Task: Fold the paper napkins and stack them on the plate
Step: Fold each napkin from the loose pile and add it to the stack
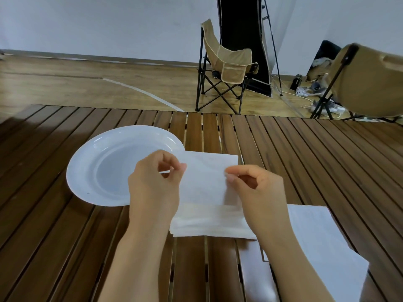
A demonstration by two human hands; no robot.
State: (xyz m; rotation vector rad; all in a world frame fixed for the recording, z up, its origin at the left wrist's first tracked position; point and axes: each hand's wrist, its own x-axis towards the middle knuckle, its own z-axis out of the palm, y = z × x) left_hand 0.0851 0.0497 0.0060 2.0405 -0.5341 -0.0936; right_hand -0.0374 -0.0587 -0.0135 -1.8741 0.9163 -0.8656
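Folding a napkin above the table, both hands working the top edge.

The left hand (156, 182) and right hand (255, 188) are each pinching a top corner of the paper napkin (205, 182), holding it beside the empty plate (87, 162), over another napkin (209, 223). I'd be matching corners squarely before pressing the crease, keeping tension light to avoid tearing.

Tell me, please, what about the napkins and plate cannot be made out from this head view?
- Head view: the near-right rim of the plate is hidden behind the left hand.
- How many sheets the napkin pinched by both hands holds: edges too fine.
- The napkin stack runs under the right hand and forearm; its count is unreadable.
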